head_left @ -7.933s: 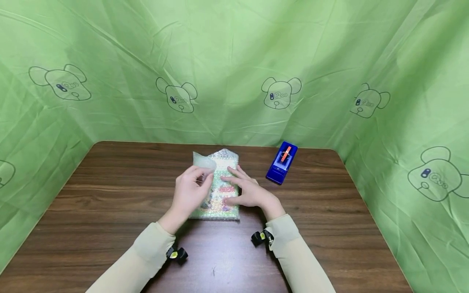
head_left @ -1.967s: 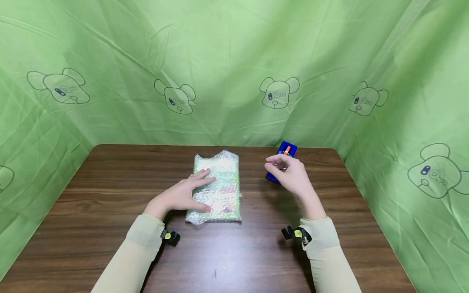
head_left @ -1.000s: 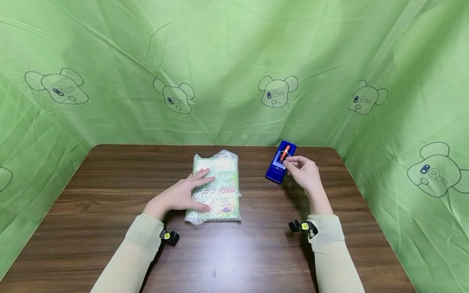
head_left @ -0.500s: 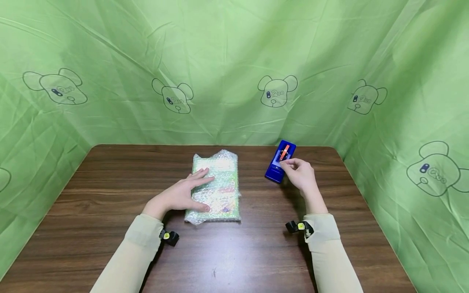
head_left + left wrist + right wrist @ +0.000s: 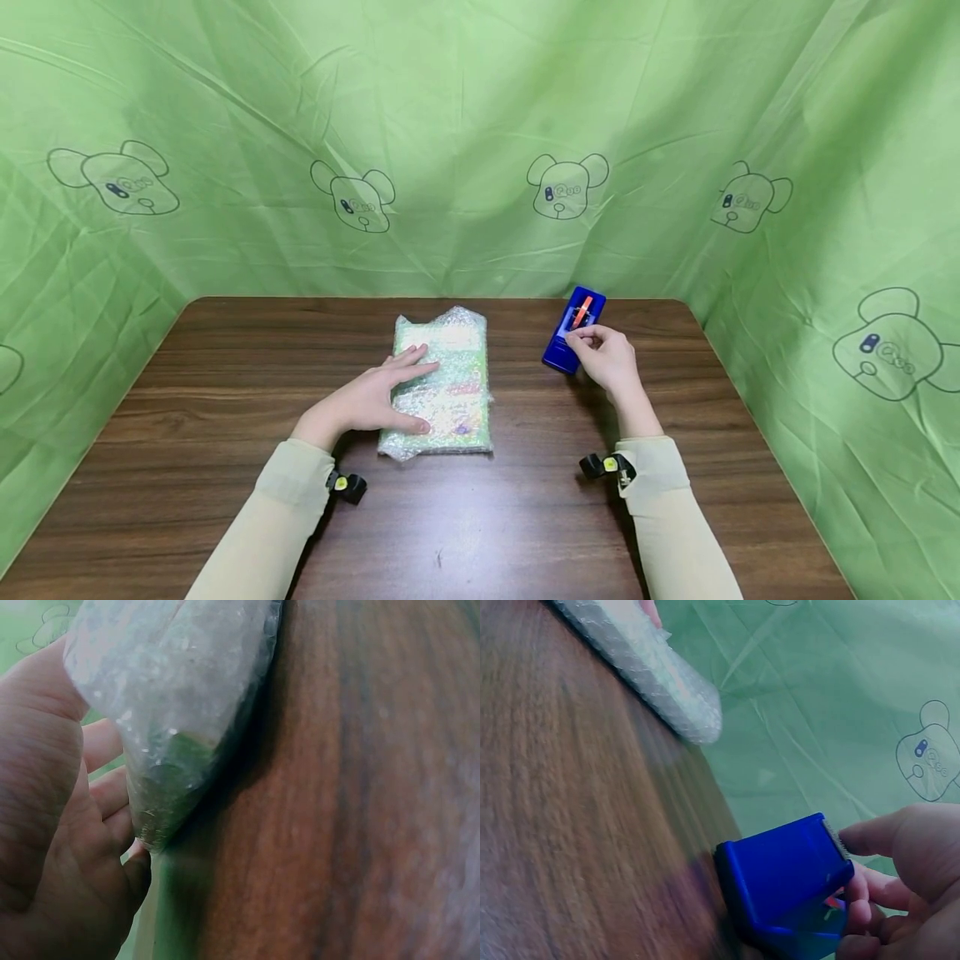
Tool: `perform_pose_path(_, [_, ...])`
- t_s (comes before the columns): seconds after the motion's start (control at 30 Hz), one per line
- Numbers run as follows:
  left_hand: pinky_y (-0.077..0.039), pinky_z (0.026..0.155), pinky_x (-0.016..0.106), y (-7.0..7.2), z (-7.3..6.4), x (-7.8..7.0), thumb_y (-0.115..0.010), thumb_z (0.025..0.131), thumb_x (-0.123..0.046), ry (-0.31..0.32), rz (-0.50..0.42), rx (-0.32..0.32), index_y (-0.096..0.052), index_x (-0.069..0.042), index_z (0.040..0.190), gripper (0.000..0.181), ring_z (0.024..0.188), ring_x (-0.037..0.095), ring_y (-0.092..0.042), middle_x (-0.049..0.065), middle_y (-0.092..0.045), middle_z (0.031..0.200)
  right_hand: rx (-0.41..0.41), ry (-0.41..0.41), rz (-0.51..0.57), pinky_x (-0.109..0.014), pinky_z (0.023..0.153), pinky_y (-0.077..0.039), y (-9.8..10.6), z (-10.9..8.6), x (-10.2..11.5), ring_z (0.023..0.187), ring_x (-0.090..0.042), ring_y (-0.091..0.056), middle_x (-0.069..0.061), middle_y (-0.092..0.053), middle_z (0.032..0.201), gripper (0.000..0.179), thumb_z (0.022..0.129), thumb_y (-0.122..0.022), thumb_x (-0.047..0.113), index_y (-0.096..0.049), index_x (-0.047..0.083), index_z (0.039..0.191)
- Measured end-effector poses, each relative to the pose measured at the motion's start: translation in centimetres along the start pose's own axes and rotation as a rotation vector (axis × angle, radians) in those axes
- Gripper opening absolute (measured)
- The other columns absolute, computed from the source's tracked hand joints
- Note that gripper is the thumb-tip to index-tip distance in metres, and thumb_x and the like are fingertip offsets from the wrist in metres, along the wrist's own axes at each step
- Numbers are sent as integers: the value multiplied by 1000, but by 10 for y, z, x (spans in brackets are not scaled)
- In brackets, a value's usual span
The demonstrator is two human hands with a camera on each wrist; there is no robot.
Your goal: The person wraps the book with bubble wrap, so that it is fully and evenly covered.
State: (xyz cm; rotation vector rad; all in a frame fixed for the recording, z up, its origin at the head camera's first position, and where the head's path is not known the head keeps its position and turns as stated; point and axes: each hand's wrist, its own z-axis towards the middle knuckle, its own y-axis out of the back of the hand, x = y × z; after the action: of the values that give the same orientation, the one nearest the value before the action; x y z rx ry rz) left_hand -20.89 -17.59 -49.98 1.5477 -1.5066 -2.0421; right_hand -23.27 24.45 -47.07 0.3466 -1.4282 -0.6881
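A flat, colourful, book-like item wrapped in bubble wrap (image 5: 459,358) lies mid-table. My left hand (image 5: 363,400) rests on its left side, fingers spread and thumb apart; in the left wrist view a loose bubble-wrap corner (image 5: 172,682) sticks out beside that hand. To the right sits a blue tape dispenser (image 5: 559,357) with an orange-centred roll (image 5: 582,312). Over its front half, my right hand (image 5: 611,360) pinches the tape end, thumb and index together. The right wrist view shows the thumb beside the serrated cutter (image 5: 835,838). The clear tape itself is barely discernible.
The brown wooden table (image 5: 480,525) has its back edge just behind the package and dispenser. A green cloth (image 5: 465,150) with bear-face prints hangs around the back and sides. Small black cameras (image 5: 600,467) are strapped to both wrists.
Both hands earlier worked at the wrap, folding its flap down. The right hand then went to the dispenser's roll and has moved, pinching, toward the cutter. The left hand has stayed on the package.
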Motion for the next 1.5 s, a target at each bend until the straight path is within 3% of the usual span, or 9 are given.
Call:
perform_pose_path(0.37, [-11, 129, 74, 0, 0, 0, -89, 83, -66, -18, 4, -2, -42, -30, 170, 106, 167, 43, -10, -1, -14, 184, -131, -2, 39, -35, 76, -46, -13, 2, -1, 78, -21, -59, -4, -71, 82, 24, 101, -79, 29, -81, 4, 99])
perform_pose_path(0.63, [-12, 127, 77, 1, 0, -2, -89, 82, -67, -16, 12, -5, -43, -29, 170, 106, 166, 46, -11, 2, -15, 183, -168, -9, 48, -35, 75, -46, -15, 1, 3, 77, -20, -59, -3, -70, 81, 24, 99, -80, 29, -81, 6, 97])
perform_pose_path(1.0, [-10, 130, 73, 0, 2, 0, -88, 82, -68, -5, 4, 2, -41, -33, 171, 107, 168, 38, -7, -4, -12, 183, -269, 7, 138, -20, 65, -45, -15, 2, 5, 67, -9, -59, 0, -72, 76, 23, 97, -84, 25, -84, 2, 94])
perform_pose_path(1.2, [-9, 128, 76, 0, 1, 2, -89, 82, -67, 3, -4, -1, -40, -34, 171, 106, 168, 39, -6, -5, -12, 183, -225, -18, 273, -19, 43, -50, -13, 0, 8, 46, -14, -65, -5, -75, 75, 26, 99, -83, 23, -83, -2, 99])
perform_pose_path(1.37, [-10, 129, 75, 0, 1, 2, -88, 82, -68, -3, 2, -2, -41, -34, 171, 106, 168, 37, -7, -4, -12, 183, -201, -38, 347, -20, 44, -52, -14, -3, 8, 46, -9, -67, -8, -77, 78, 26, 99, -83, 22, -82, -4, 102])
perform_pose_path(1.5, [-10, 128, 76, 0, 1, 1, -88, 82, -68, 0, 1, -2, -41, -34, 170, 106, 167, 40, -7, -4, -12, 183, -197, -37, 337, -17, 44, -49, -16, -4, 8, 48, -8, -69, -10, -79, 80, 26, 100, -82, 23, -82, -3, 102])
